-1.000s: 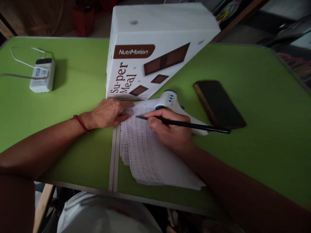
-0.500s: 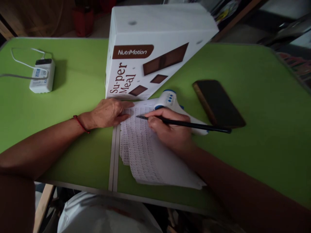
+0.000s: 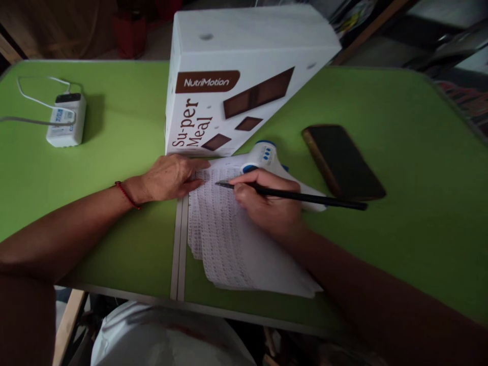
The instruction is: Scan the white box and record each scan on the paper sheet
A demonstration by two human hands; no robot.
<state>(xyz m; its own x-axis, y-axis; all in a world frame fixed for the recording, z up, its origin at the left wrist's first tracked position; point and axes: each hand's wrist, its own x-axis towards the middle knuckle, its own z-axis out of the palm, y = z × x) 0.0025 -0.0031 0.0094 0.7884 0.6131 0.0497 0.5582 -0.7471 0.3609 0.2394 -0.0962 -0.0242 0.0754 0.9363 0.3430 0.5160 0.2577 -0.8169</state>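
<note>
My right hand [image 3: 269, 201] grips a black pen [image 3: 305, 196], its tip pointing left at the written part of the paper sheets [image 3: 224, 244]. Rows of small handwriting fill the left part of the top sheet, and the right part is blank. My left hand [image 3: 173, 177] lies on the upper left edge of the sheets, thumb and index finger stretched out and apart, with nothing held. Just beyond my right hand, a white and blue handheld thermometer [image 3: 263, 155] lies on the paper, partly hidden by that hand.
A tall white NutriMotion box [image 3: 213, 61] stands right behind the sheets. To the right lies a dark phone in a brown case [image 3: 345, 162]. A white plug-like block [image 3: 67, 119] with cables sits at the left of the green table [image 3: 125, 117].
My right hand and the pen have shifted very slightly to the right along the sheet. My left hand stays in place.
</note>
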